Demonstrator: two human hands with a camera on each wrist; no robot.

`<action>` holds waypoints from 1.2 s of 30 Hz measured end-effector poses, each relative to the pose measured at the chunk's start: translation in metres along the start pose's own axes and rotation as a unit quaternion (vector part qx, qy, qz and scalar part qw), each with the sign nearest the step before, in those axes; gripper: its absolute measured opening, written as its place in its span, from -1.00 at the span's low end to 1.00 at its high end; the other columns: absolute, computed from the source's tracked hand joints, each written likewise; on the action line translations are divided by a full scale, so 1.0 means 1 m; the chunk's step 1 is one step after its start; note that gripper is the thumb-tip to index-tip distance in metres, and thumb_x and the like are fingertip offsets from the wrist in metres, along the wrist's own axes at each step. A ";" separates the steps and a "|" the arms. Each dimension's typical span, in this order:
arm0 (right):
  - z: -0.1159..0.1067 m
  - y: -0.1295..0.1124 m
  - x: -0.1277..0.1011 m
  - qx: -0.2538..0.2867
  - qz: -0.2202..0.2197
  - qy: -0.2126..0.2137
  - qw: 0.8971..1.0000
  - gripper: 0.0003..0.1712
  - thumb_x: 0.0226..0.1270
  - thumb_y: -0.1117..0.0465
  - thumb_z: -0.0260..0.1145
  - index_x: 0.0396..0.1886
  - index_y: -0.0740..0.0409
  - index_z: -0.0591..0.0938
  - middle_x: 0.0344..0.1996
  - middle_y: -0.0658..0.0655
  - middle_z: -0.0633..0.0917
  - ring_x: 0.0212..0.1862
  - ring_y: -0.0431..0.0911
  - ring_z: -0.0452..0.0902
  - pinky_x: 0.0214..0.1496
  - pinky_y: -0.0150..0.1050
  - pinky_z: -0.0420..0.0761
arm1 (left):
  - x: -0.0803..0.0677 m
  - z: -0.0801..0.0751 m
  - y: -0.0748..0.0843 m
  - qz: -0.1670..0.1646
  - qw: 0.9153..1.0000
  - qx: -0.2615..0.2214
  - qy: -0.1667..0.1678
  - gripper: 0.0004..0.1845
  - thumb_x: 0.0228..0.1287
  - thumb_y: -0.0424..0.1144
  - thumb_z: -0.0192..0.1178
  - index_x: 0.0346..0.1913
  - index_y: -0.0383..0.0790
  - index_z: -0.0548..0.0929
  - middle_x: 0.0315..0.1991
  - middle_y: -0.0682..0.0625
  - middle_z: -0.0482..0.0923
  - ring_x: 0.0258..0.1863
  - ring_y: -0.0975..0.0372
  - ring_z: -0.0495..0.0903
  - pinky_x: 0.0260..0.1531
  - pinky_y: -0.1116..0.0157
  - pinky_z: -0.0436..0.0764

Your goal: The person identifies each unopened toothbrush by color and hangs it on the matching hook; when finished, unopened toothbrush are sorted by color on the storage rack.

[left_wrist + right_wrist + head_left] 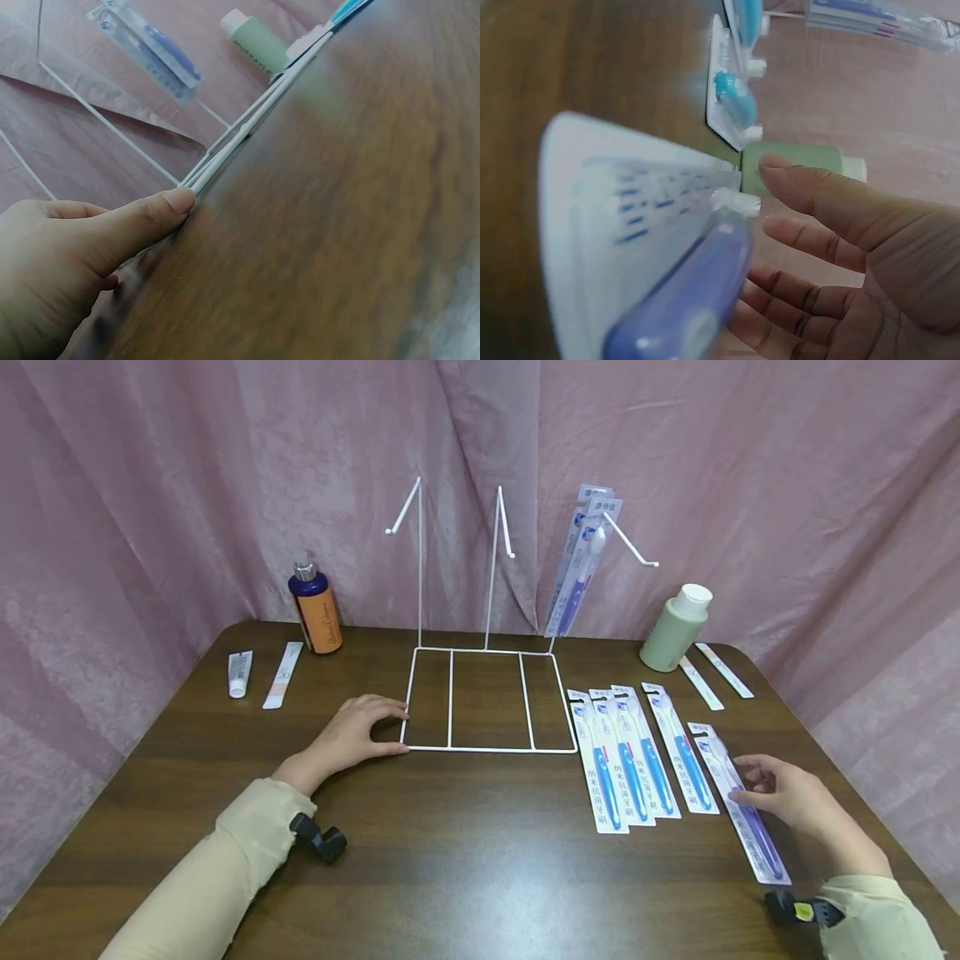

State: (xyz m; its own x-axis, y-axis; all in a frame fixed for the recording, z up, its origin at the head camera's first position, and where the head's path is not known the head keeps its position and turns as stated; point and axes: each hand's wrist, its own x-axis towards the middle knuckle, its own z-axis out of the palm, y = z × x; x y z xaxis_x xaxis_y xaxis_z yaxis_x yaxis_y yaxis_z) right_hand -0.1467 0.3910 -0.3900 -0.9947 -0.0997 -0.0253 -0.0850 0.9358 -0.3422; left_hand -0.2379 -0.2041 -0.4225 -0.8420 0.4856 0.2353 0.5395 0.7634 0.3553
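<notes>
In the head view my left hand (348, 735) is at the front left corner of a white wire display rack (491, 750), thumb and fingertips holding its left side bar. The left wrist view shows the thumb (150, 225) on the corner of the wire base. My right hand (787, 793) hovers at a purple packaged toothbrush (738, 806), the rightmost one lying on the table. In the right wrist view its thumb and fingers are apart, with nothing between them; contact with the package is unclear. Purple toothbrush packs (581, 564) hang on the rack's right hook.
Several blue packaged toothbrushes (626, 760) lie right of the rack. Behind them stand a green bottle (671, 635) and two narrow strips (712, 681). At the left are an orange and blue bottle (318, 614), a small tube (239, 674) and a slim packet (282, 675).
</notes>
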 end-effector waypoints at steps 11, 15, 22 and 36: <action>0.000 0.000 0.007 -0.006 0.005 -0.013 1.000 -0.18 -0.01 0.05 0.53 0.12 0.51 0.44 -0.33 0.22 0.63 -0.33 -0.11 0.45 -0.33 -0.24 0.40 | 0.002 -0.005 -0.001 0.002 1.000 0.008 0.010 -0.45 0.01 0.08 0.43 0.05 -0.12 0.65 0.21 -0.07 0.55 0.25 0.01 0.42 0.28 -0.10 0.26; 0.002 -0.002 0.008 0.002 0.005 -0.021 1.000 -0.18 0.01 0.09 0.51 0.13 0.56 0.42 -0.35 0.20 0.63 -0.36 -0.14 0.43 -0.36 -0.28 0.38 | 0.002 -0.005 -0.002 0.005 1.000 0.011 0.012 -0.45 0.00 0.08 0.43 0.04 -0.12 0.66 0.20 -0.08 0.56 0.24 -0.01 0.43 0.27 -0.10 0.27; 0.007 0.000 0.007 0.042 0.018 -0.038 0.998 -0.20 0.07 0.15 0.47 0.16 0.60 0.37 -0.33 0.26 0.66 -0.37 -0.16 0.47 -0.38 -0.31 0.42 | 0.001 -0.003 -0.001 0.004 1.000 0.011 0.007 -0.45 0.00 0.09 0.43 0.04 -0.12 0.66 0.20 -0.08 0.56 0.24 0.00 0.43 0.27 -0.11 0.28; 0.010 0.006 0.001 0.080 0.041 -0.031 0.996 -0.28 0.21 0.23 0.36 0.18 0.66 0.33 -0.36 0.20 0.64 -0.45 -0.28 0.41 -0.44 -0.40 0.43 | -0.001 -0.001 0.002 0.006 1.000 0.006 0.004 -0.45 0.00 0.08 0.43 0.05 -0.12 0.65 0.20 -0.08 0.56 0.24 0.00 0.43 0.28 -0.10 0.27</action>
State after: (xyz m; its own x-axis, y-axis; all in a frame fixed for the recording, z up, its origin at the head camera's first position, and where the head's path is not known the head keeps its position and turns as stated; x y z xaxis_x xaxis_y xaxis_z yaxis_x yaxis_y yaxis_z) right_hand -0.1472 0.3933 -0.4012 -0.9921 -0.0496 -0.1149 0.0118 0.8766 -0.4811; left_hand -0.2362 -0.2031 -0.4208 -0.8354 0.4915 0.2460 0.5492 0.7626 0.3417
